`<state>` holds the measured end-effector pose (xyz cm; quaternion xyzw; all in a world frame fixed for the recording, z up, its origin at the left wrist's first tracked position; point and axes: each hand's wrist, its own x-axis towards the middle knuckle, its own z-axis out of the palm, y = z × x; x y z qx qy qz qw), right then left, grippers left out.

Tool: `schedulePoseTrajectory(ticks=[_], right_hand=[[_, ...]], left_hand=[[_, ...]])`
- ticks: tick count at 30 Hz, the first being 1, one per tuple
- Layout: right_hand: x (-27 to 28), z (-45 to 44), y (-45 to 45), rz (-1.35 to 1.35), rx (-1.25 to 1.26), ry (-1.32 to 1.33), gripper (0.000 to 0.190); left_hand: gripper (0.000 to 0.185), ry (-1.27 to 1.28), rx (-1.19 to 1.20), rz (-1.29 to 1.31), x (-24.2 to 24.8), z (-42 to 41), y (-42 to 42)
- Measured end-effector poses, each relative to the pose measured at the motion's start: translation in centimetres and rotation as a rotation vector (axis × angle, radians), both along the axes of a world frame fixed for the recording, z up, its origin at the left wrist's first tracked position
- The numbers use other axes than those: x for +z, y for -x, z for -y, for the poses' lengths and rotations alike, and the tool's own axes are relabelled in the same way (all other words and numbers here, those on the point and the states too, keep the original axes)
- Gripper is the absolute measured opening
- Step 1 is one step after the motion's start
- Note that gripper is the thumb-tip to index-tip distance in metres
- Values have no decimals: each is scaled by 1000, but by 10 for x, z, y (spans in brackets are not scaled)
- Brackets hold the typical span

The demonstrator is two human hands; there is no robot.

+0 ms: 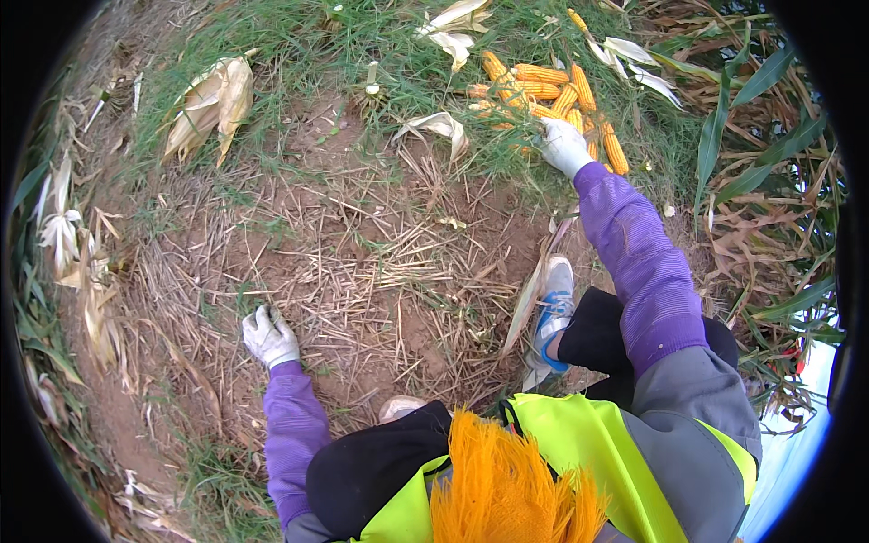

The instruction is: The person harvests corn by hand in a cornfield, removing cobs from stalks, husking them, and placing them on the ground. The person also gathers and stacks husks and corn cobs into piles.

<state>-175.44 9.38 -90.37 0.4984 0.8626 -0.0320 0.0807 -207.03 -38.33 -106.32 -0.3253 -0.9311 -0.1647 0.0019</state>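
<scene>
My right hand, in a whitish work glove, reaches into a heap of husked yellow corn cobs lying on the grass. Its fingertips are at the near end of one corn cob; whether they grip it is hidden behind the glove. My left hand, gloved the same way, hangs low over soil and dry straw at the left. Its fingers are loosely bent and a little apart, with nothing visible in them.
Dry corn husks lie at the upper left, with another husk beside the heap. A cut stalk stub sticks up from the grass. Leafy corn plants border the right side. My shoe stands below the heap.
</scene>
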Motion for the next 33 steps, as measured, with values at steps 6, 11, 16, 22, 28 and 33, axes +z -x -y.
schedulePoseTrajectory(ticks=[6,11,16,22,28,33], right_hand=[[-109,29,18,132,-424,382,48],[-127,42,43,172,-446,116,36],[-128,23,29,142,-490,186,26],[-129,-2,3,356,15,189,26],[-130,-6,-20,292,433,-56,11],[-144,4,-11,75,359,-41,10]], left_hand=[[24,-11,-22,-9,3,-5,-3],[26,-17,-4,4,4,-4,-5],[22,-17,-10,-21,4,-4,-3],[24,12,-28,-33,6,-5,-3],[23,-16,-42,-74,-1,-4,-3],[23,0,-34,-95,2,1,-1]])
